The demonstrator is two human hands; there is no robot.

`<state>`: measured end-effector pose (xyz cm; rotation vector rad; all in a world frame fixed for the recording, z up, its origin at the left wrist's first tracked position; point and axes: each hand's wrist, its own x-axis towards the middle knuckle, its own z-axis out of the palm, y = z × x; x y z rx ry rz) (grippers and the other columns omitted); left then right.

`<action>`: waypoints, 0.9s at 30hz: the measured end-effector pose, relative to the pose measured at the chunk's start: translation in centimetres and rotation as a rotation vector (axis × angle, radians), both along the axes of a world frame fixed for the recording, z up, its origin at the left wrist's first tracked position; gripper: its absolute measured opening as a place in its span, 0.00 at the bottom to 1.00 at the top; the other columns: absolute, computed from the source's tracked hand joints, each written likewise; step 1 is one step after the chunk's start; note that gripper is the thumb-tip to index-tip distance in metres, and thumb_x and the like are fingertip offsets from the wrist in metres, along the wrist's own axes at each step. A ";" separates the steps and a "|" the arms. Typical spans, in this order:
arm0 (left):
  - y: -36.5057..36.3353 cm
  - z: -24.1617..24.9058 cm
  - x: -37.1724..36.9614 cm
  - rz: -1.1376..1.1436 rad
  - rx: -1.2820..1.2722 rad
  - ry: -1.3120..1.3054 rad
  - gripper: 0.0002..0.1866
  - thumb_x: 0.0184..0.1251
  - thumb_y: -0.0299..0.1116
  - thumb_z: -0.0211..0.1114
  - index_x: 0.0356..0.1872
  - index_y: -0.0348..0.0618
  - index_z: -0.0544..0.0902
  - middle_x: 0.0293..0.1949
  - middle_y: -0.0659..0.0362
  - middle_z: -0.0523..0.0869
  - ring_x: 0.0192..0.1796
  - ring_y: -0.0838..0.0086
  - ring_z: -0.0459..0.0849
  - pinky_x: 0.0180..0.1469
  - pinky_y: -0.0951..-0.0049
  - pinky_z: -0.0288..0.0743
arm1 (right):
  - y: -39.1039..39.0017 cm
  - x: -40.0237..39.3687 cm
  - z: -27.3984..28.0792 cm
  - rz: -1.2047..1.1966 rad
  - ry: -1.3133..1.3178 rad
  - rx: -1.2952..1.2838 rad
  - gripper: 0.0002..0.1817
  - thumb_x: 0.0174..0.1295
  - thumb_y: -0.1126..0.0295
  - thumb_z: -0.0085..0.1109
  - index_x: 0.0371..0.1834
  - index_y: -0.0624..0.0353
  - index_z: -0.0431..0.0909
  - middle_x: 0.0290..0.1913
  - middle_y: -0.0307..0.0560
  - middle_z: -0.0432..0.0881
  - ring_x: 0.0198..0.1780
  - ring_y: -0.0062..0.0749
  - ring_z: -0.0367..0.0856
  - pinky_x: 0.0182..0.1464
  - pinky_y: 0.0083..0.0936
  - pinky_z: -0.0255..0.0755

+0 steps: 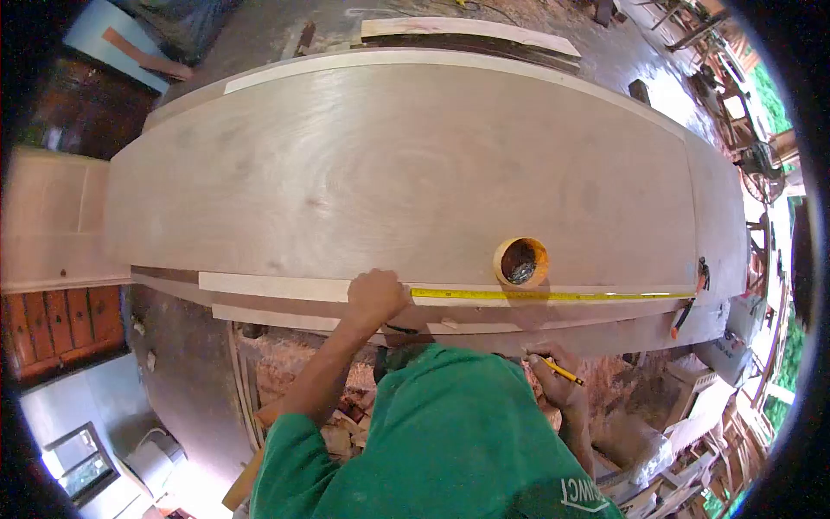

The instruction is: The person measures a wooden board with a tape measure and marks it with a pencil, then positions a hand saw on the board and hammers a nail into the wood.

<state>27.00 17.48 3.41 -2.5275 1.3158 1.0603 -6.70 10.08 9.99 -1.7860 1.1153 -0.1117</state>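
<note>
My left hand (378, 297) is closed at the near edge of a large plywood sheet (415, 173), over a light wooden strip (277, 285). From it a yellow tape measure (553, 296) runs out straight to the right along the strip. My fingers hide the tape's left end. My right hand (560, 374) is below the near edge, closed around a yellow pencil (564, 370). On the sheet, just beyond the tape, stands a yellow round container (522, 261) with dark contents. An orange and black tool (681, 318) lies by the tape's right end.
Wooden boards (467, 35) lie beyond the far edge of the sheet. Below the near edge, wood scraps (350, 424) litter the floor. A wooden cabinet (56, 221) stands at the left, and a fan (762, 169) at the right.
</note>
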 end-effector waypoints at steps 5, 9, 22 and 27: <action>0.0 -1.2 0.3 -0.035 0.017 -0.010 0.19 0.59 0.47 0.61 0.35 0.39 0.86 0.36 0.45 0.86 0.39 0.52 0.86 0.44 0.56 0.80 | 0.1 0.3 -0.8 -0.141 -0.034 0.092 0.11 0.65 0.69 0.54 0.45 0.65 0.79 0.38 0.49 0.82 0.40 0.29 0.81 0.44 0.26 0.74; 0.1 -1.2 0.1 -0.038 -0.014 -0.040 0.19 0.58 0.47 0.61 0.33 0.39 0.86 0.33 0.45 0.86 0.38 0.52 0.86 0.43 0.56 0.80 | -1.4 -1.4 -6.4 -0.455 -0.045 -0.204 0.12 0.67 0.69 0.52 0.49 0.64 0.75 0.41 0.46 0.80 0.43 0.29 0.78 0.49 0.25 0.72; 0.4 -1.5 0.3 -0.025 -0.052 -0.031 0.18 0.55 0.46 0.62 0.30 0.38 0.86 0.32 0.45 0.86 0.36 0.52 0.87 0.42 0.57 0.81 | -10.0 -9.0 -15.5 -1.249 -0.204 -0.220 0.18 0.59 0.61 0.65 0.46 0.58 0.72 0.33 0.38 0.74 0.35 0.23 0.72 0.34 0.21 0.68; 0.5 -2.4 0.6 -0.075 -0.077 -0.015 0.23 0.57 0.53 0.62 0.31 0.40 0.86 0.29 0.45 0.86 0.34 0.53 0.87 0.40 0.54 0.81 | -10.2 -9.7 -16.9 -1.190 -0.227 -0.194 0.21 0.59 0.61 0.65 0.51 0.60 0.71 0.34 0.39 0.75 0.36 0.24 0.74 0.34 0.22 0.68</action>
